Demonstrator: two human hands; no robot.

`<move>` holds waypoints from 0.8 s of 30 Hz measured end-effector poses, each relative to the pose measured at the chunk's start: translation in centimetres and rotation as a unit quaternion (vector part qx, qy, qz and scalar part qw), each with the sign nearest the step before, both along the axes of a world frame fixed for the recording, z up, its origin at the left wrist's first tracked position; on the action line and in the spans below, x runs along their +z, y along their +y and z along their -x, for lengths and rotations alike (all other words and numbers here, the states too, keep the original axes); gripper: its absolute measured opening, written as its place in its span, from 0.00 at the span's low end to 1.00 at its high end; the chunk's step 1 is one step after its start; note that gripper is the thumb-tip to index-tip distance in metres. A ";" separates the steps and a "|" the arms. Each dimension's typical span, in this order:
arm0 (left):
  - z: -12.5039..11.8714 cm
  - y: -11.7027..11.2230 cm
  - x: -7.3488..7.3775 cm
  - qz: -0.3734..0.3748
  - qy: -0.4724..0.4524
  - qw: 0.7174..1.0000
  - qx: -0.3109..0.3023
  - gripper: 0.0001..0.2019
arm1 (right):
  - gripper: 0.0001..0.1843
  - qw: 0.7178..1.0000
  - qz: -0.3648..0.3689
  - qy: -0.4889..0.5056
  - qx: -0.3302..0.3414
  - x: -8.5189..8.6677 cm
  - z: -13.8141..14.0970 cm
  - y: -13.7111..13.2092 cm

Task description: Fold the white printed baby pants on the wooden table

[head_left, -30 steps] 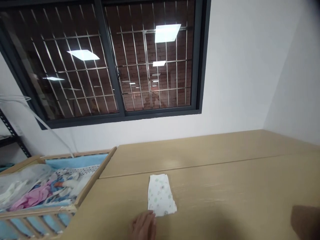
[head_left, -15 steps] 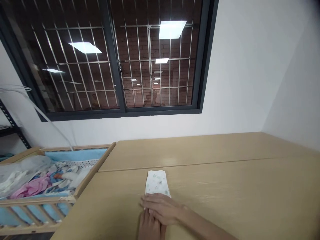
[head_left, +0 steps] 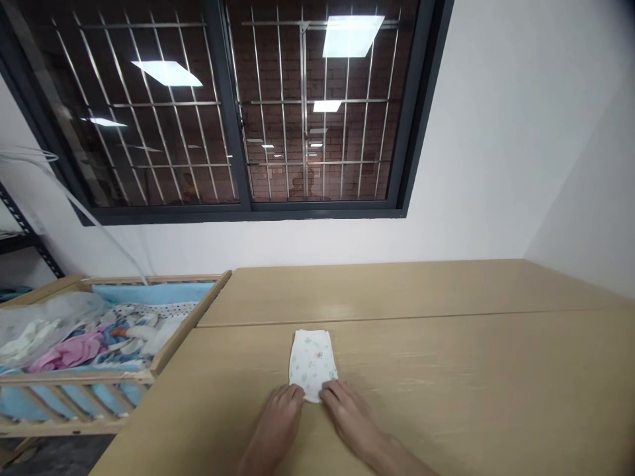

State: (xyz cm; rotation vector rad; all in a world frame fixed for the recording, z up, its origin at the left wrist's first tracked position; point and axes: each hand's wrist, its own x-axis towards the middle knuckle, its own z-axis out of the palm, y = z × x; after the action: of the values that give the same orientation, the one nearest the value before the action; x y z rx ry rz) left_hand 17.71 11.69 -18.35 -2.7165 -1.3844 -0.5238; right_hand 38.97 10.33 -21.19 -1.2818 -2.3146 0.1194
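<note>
A small white folded cloth with a faint printed pattern [head_left: 311, 360] lies flat on the light wooden table [head_left: 446, 370]. My left hand [head_left: 278, 423] rests on the table with its fingertips at the cloth's near left corner. My right hand [head_left: 347, 413] lies beside it, fingertips touching the near right corner. Both hands have fingers stretched out flat and hold nothing.
A wooden crib [head_left: 173, 344] with blue lining stands against the table's left edge, filled with several pink, white and patterned clothes [head_left: 74, 340]. A barred dark window [head_left: 238, 106] is on the white wall behind. A black shelf [head_left: 20, 238] is at far left.
My right hand came in from the right, pressed over the cloth, then drew back to its near edge. The cloth is now shorter and more compactly folded. My left hand moved up beside it.
</note>
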 end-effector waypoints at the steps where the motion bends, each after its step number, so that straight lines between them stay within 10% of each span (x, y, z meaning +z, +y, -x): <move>1: -0.1 -0.4 0.3 0.004 0.004 1.000 0.004 0.16 | 0.19 1.000 0.001 -0.004 -0.003 0.1 0.1 -0.3; 6: -0.6 -0.4 4.3 0.016 -0.014 0.999 0.029 0.14 | 0.13 0.999 0.016 0.036 -0.035 4.5 0.2 -0.2; 11: -1.6 5.9 7.6 0.020 0.007 0.995 0.100 0.15 | 0.11 0.994 0.008 0.071 -0.086 7.8 0.4 6.4; 17: -3.3 12.2 5.3 0.039 0.020 0.988 0.150 0.13 | 0.10 0.987 0.043 0.021 -0.156 5.7 0.8 13.8; 24: -4.6 9.7 1.8 0.013 0.013 0.988 0.152 0.26 | 0.23 0.995 -0.010 0.008 -0.094 4.1 2.2 12.0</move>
State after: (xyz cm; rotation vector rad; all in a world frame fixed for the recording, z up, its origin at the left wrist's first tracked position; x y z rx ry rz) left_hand 22.29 21.37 -16.55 -2.4514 -1.7657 -0.4480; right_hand 36.76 22.33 -17.12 -1.4765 -2.1629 0.0436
